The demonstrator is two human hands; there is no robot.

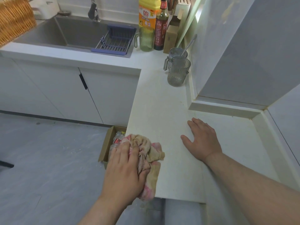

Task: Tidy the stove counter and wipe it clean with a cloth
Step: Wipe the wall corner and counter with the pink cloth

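Pink-and-beige cloth (151, 153) sits bunched at the left edge of the white counter (162, 111), my left hand (125, 169) gripping it, fingers over the top and thumb dug into the folds. My right hand (203, 140) lies flat on the counter just beside it, fingers straight, holding nothing.

- Counter (162, 103): white, smooth, matt, stone-like slab; faint yellowish staining near the wall joint.
- Cloth (152, 153): soft woven fabric, crumpled, pink and beige, nap worn.
- Sink (48, 33): brushed metal, dull sheen.
- Drain rack (113, 42): bare metal bars in a blue plastic frame.
- Ribbed jug (177, 73): translucent grey, glossy; glass or plastic not determinable.
- Basket (14, 18): woven wicker, rough.
- Box (106, 143): brown cardboard, matt.
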